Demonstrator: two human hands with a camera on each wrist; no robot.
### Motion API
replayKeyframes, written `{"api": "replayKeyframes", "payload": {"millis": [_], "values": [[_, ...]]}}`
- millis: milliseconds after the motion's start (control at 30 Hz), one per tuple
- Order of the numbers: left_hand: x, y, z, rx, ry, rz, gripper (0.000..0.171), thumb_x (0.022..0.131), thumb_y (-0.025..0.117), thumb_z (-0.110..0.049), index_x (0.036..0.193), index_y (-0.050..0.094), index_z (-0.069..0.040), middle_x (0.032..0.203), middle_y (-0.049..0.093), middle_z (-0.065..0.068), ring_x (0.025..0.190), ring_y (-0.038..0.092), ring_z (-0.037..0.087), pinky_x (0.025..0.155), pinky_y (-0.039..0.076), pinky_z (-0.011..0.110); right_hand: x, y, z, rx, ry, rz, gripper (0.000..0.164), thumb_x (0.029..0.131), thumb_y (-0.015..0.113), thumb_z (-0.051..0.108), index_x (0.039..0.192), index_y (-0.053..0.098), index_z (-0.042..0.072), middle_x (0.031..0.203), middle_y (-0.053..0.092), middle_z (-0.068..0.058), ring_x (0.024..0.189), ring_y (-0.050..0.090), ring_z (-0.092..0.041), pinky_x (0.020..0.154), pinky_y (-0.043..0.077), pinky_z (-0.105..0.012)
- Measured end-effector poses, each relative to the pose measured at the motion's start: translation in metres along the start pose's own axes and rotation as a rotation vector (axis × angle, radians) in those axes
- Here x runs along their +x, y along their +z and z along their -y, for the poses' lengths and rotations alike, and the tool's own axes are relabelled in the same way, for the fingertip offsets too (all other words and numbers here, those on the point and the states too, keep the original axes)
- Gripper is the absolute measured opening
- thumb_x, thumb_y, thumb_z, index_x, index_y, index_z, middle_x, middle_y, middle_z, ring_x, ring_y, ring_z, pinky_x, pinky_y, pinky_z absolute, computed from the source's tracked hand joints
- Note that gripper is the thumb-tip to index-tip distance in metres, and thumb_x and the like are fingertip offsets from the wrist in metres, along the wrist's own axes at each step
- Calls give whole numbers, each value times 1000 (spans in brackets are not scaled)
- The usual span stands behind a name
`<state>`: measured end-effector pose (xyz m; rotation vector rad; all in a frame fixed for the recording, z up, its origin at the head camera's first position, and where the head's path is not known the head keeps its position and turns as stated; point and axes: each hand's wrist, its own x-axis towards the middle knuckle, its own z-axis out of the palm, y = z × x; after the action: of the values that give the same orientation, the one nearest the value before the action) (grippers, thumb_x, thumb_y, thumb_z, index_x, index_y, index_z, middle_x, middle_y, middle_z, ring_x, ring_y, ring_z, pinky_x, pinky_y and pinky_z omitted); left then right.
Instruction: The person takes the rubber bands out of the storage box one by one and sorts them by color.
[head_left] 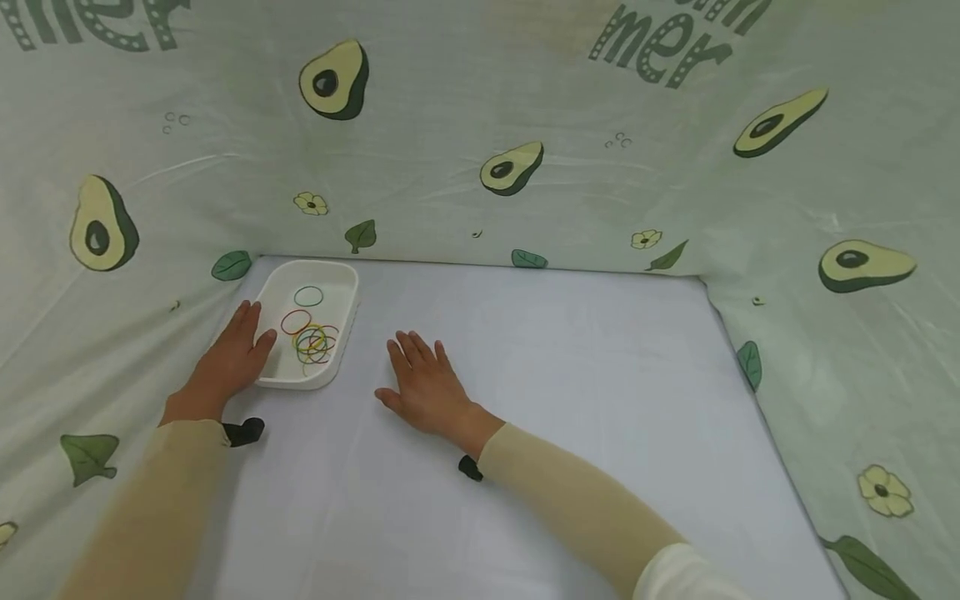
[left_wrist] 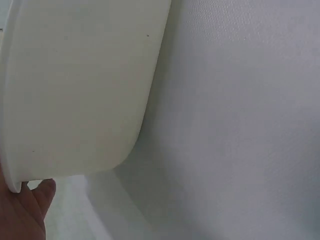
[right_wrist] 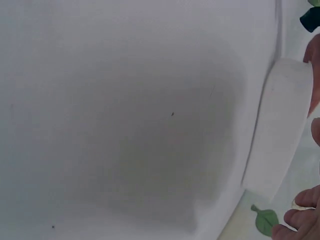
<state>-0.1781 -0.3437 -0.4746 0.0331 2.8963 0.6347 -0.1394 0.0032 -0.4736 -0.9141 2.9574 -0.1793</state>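
A white plastic tray [head_left: 345, 325] lies at the back left of the white table, with several thin rubber bands [head_left: 313, 342] inside in red, yellow and green. Most of them overlap in a loose pile, while a dark green one lies apart toward the far end. My left hand [head_left: 238, 354] rests along the tray's left side, fingers straight and thumb over the rim. In the left wrist view that hand [left_wrist: 25, 210] shows beside the tray's outer wall [left_wrist: 85, 90]. To the right of the tray, my right hand [head_left: 429, 387] is spread palm down over the table, holding nothing.
White cloth [head_left: 570, 383] covers the table. A pale green sheet printed with avocados [head_left: 513, 169] and leaves rises behind it and along both sides. A dark strap end [head_left: 244, 432] sticks out at my left wrist, another [head_left: 470, 468] at my right.
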Motion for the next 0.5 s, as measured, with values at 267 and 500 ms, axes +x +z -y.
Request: {"api": "replayKeyframes", "payload": {"millis": [267,500], "values": [[0,22,-25,8,37,-17,76,115,22,-41,163,-1,13,171,-8,34,159,-12,50,129,4,66,8,3,4,53,46,21,79,109,44,61,168,27,10,176,24,-10,163,21,-28,129,25,-55],[-9,46,-84,54,43,-21,72,115,31,-33,162,3,14,171,-4,36,160,-9,51,129,7,66,8,5,-15,104,111,7,79,110,40,61,167,28,7,176,23,-13,164,20,-31,130,22,-56]]}}
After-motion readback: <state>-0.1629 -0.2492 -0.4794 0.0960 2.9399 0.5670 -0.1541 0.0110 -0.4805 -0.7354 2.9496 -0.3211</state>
